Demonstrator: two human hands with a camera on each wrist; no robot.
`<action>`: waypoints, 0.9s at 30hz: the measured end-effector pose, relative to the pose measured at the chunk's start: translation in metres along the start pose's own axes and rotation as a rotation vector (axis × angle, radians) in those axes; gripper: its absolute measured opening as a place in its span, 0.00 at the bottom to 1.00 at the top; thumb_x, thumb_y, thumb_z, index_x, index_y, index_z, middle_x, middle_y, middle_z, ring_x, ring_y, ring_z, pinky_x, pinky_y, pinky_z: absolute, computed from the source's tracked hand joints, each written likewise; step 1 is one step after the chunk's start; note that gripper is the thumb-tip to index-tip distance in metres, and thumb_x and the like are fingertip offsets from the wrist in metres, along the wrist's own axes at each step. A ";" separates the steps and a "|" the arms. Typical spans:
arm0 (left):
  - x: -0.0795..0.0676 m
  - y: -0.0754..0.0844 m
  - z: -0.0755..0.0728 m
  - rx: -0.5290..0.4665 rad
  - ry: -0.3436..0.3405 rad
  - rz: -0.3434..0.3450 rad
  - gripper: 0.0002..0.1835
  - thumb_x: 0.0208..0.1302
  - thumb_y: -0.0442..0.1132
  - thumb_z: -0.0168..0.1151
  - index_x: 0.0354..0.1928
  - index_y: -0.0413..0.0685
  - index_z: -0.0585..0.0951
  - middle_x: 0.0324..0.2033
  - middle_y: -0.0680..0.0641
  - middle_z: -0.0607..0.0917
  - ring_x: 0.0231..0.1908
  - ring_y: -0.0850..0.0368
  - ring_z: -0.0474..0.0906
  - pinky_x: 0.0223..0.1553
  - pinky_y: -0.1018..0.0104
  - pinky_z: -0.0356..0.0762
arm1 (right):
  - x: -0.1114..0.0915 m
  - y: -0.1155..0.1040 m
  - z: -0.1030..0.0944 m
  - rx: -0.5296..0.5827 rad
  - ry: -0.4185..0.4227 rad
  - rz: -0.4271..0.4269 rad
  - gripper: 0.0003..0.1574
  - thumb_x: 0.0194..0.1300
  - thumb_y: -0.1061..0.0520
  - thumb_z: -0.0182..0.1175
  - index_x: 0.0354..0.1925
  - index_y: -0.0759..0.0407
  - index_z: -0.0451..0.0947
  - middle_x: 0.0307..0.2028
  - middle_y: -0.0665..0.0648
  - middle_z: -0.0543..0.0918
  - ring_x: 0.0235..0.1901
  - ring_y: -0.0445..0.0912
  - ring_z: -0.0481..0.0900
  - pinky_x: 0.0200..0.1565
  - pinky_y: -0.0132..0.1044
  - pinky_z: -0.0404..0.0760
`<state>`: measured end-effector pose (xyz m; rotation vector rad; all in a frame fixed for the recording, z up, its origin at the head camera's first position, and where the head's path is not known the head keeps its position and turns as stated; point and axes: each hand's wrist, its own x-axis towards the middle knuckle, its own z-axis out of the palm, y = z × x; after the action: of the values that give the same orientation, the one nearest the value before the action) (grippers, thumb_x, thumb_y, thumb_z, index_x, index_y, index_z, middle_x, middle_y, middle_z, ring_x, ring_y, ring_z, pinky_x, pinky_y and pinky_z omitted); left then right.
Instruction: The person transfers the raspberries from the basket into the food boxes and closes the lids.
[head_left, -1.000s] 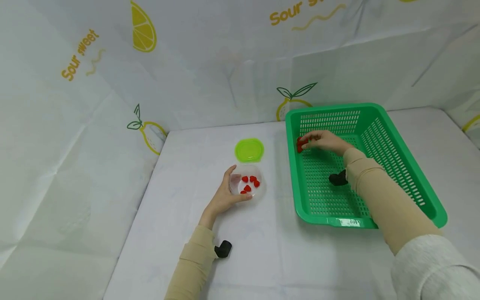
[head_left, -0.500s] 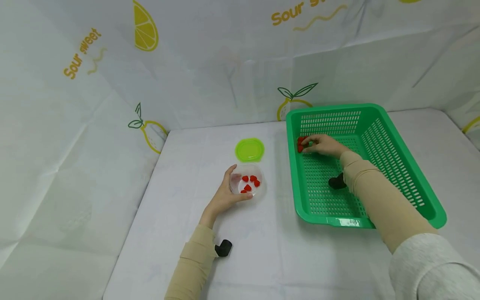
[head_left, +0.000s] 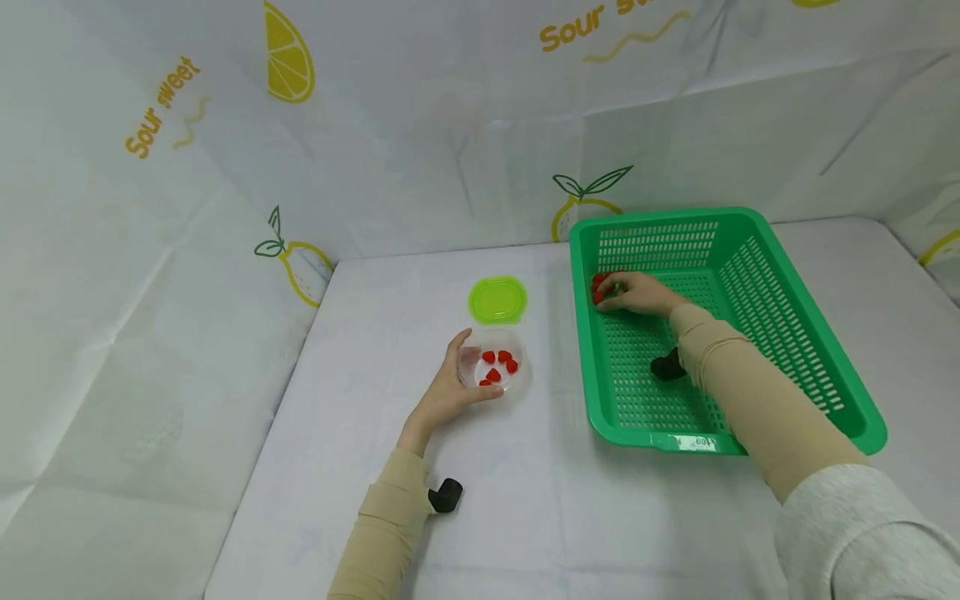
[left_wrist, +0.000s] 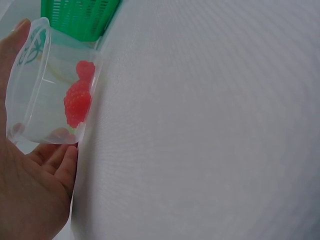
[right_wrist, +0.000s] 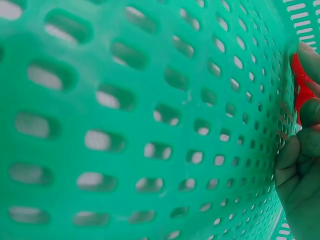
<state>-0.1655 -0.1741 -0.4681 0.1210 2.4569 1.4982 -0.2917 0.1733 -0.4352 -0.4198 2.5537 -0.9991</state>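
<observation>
My left hand [head_left: 446, 392] curls around the side of a clear plastic tub [head_left: 517, 387] on the table, thumb and fingers on opposite sides. Several red raspberries [left_wrist: 78, 102] lie on the tub's bottom. On the right, my right hand [head_left: 641, 296] reaches down into a green perforated basket [head_left: 587, 367]. Its fingers are bent around red raspberries [right_wrist: 302, 82] in the basket's far left corner, with a raspberry between thumb and fingers; the fingers hide part of the cluster.
Behind the tub lies a flat lime-green lid [head_left: 498, 300]. A white cloth [head_left: 517, 500] covers the table, and a lemon-printed sheet [head_left: 450, 150] rises behind it. Raised basket walls surround the right hand.
My right hand has shifted slightly left and closer in on the raspberries in the basket corner. The left hand and tub have stayed in place.
</observation>
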 end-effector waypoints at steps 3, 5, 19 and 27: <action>0.000 0.000 0.000 -0.007 -0.005 -0.002 0.56 0.40 0.58 0.74 0.69 0.76 0.47 0.63 0.55 0.66 0.68 0.53 0.56 0.68 0.43 0.54 | 0.001 0.000 0.001 -0.028 -0.002 -0.010 0.24 0.64 0.49 0.59 0.53 0.61 0.72 0.55 0.68 0.71 0.48 0.57 0.69 0.47 0.50 0.70; 0.001 -0.001 0.000 -0.009 -0.008 -0.002 0.56 0.40 0.58 0.74 0.68 0.77 0.47 0.63 0.56 0.66 0.68 0.53 0.56 0.68 0.43 0.54 | 0.001 -0.001 0.002 -0.046 -0.006 -0.023 0.23 0.64 0.50 0.58 0.53 0.62 0.72 0.57 0.68 0.71 0.53 0.60 0.69 0.51 0.54 0.70; 0.001 -0.001 0.001 -0.001 -0.012 0.005 0.57 0.41 0.57 0.74 0.69 0.74 0.46 0.63 0.55 0.66 0.67 0.53 0.57 0.68 0.44 0.54 | -0.001 -0.009 -0.004 -0.123 -0.049 -0.057 0.21 0.64 0.52 0.58 0.50 0.63 0.73 0.36 0.60 0.73 0.33 0.49 0.67 0.34 0.39 0.67; 0.000 -0.001 -0.001 -0.001 0.003 0.011 0.56 0.40 0.57 0.74 0.69 0.75 0.47 0.63 0.54 0.67 0.67 0.52 0.58 0.68 0.44 0.54 | -0.010 -0.020 -0.013 -0.104 -0.051 -0.046 0.21 0.63 0.51 0.58 0.51 0.62 0.73 0.36 0.60 0.75 0.33 0.49 0.69 0.35 0.40 0.69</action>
<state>-0.1659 -0.1749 -0.4685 0.1321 2.4622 1.5047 -0.2859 0.1706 -0.4105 -0.5275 2.5684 -0.8616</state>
